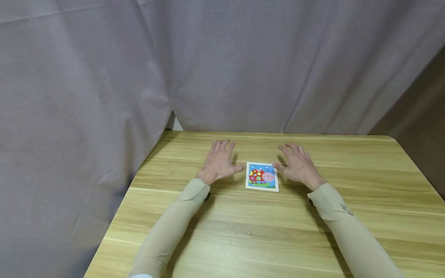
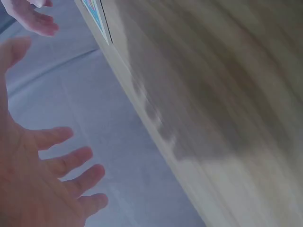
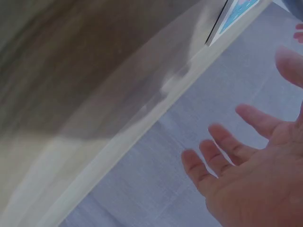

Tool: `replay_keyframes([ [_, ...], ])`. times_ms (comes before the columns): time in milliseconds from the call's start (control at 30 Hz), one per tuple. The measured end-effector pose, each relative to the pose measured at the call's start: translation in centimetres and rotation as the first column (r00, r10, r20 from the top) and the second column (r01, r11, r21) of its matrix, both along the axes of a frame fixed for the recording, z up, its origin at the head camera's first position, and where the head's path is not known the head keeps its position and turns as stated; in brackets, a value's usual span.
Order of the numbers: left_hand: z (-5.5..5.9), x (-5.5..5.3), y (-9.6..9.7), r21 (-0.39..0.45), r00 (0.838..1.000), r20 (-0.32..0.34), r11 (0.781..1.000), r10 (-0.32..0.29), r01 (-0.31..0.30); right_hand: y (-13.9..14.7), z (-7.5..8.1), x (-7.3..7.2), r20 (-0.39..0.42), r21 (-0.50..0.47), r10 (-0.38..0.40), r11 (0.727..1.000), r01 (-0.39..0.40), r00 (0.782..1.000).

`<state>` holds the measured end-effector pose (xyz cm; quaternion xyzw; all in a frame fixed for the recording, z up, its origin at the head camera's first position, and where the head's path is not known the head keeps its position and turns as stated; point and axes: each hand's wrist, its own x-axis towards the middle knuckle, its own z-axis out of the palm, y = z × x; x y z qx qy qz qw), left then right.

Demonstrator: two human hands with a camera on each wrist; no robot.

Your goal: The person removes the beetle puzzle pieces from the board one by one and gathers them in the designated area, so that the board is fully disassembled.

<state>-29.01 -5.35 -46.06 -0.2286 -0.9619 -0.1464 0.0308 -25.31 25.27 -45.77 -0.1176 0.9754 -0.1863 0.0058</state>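
Note:
A small square picture board (image 1: 262, 177) with a white border lies flat on the wooden table. Its print shows a red, spotted ladybug with a pink face on blue. To its left, my left hand (image 1: 219, 161) hovers with fingers spread and thumb pointing at the board. My right hand (image 1: 298, 166) is held on the other side, its thumb tip right at the board's upper right corner. In the left wrist view the left palm (image 2: 33, 184) holds nothing, and in the right wrist view the right palm (image 3: 265, 175) is bare too.
The light wooden table (image 1: 243, 239) has a rounded far right corner. A grey curtain (image 1: 229, 69) hangs along the back edge and down the left side. A darker brown cloth (image 1: 417, 116) hangs at the right.

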Motion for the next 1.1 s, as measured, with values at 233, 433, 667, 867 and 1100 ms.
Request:
replay_keyframes([
  [233, 0.0, 0.6, 1.2, -0.036, 0.998, 0.053, 0.999, -0.022, 0.023, -0.5, -0.5, 0.3, -0.001, -0.022, 0.039, 0.999, -0.039, 0.999],
  [433, -0.2, 1.0, 2.3, -0.063, 0.994, 0.097, 0.997, -0.044, 0.050, -0.7, -1.5, 0.3, -0.016, -0.033, 0.063, 0.997, -0.063, 0.998],
  [667, -1.0, 1.4, 3.6, -0.100, 0.987, 0.123, 0.989, -0.100, 0.113, -1.1, -2.0, 0.3, -0.033, -0.049, 0.077, 0.996, -0.078, 0.996],
  [867, -1.3, 1.8, 4.5, -0.118, 0.974, 0.162, 0.977, -0.155, 0.176, -1.4, -1.9, 0.2, -0.036, -0.053, 0.097, 0.994, -0.099, 0.995],
  [1100, -1.4, 1.9, 5.0, -0.157, 0.958, 0.146, 0.951, -0.245, 0.267, -1.2, -1.9, -0.1, -0.006, -0.032, 0.107, 0.994, -0.107, 0.994],
])
